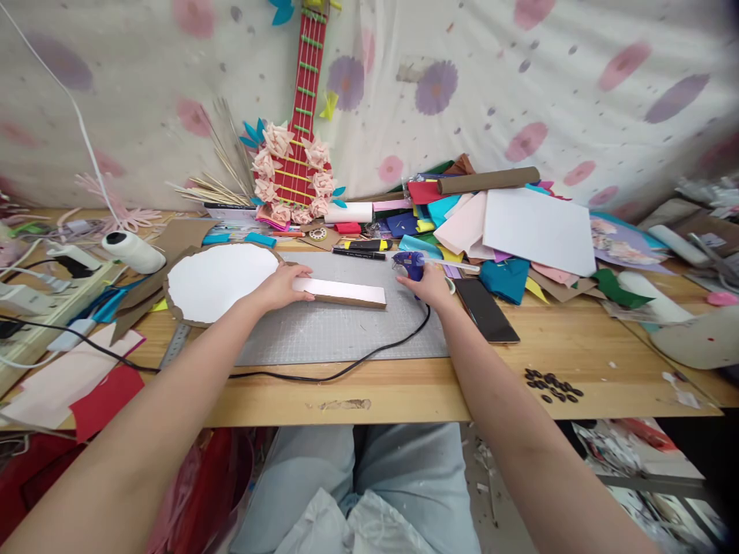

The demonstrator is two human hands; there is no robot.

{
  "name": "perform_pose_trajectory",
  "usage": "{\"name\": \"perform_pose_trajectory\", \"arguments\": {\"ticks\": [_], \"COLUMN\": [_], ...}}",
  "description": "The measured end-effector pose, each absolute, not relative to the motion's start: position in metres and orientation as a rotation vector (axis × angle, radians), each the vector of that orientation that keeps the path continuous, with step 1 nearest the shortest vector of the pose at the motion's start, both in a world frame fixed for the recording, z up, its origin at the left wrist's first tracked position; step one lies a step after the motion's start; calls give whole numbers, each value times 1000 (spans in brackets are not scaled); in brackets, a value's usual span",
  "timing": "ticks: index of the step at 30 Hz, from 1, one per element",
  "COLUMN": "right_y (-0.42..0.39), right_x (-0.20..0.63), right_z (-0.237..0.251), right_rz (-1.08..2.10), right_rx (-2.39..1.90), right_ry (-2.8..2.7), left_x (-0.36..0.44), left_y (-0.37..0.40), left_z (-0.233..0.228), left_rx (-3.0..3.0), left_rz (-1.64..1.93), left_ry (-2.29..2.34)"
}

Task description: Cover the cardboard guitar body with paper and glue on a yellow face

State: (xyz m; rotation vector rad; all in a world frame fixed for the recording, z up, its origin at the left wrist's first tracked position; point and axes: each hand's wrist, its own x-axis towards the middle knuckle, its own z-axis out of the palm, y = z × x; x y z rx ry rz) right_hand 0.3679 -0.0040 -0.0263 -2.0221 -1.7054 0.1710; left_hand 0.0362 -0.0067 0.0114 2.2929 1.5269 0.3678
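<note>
You pin the long cardboard strip (340,292) flat on the grey cutting mat (340,331) with your left hand (282,286) while your right hand (432,286) closes around the blue glue gun (411,265), so gluing looks next: aim the nozzle carefully.

No lettering, label, brand or number is showing clearly enough to read on anything across this worktable.

Centre: cutting mat (340,327) on table (577,362); strip (340,292) on mat.
Left of centre: disc (219,281), overlapping mat edge.
Right of centre: phone (486,309) beside mat.
Upper right: paper pile (519,223).
</note>
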Motion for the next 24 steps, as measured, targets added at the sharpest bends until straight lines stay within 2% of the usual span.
{"name": "perform_pose_trajectory", "arguments": {"ticks": [4, 7, 9, 12, 14, 24], "right_y": [2, -3, -11, -23, -28, -6], "right_x": [361, 360, 354, 334, 317, 270], "right_z": [-31, -17, -1, 23, 34, 32], "right_rz": [256, 349, 576, 1083, 1290, 1341], "right_rx": [-2063, -1916, -1718, -1393, -1338, -1442], "right_ry": [-1548, -1418, -1406, -1623, -1750, -1962], "left_x": [33, 29, 26, 23, 23, 24], "left_y": [-7, -5, -3, -1, 0, -5], "left_z": [10, 10, 10, 10, 10, 14], "left_rx": [2285, 2280, 2278, 2256, 2220, 2140], "left_rz": [364, 343, 343, 388, 428, 495], "left_ry": [1514, 1464, 1428, 1394, 1379, 1366]}}
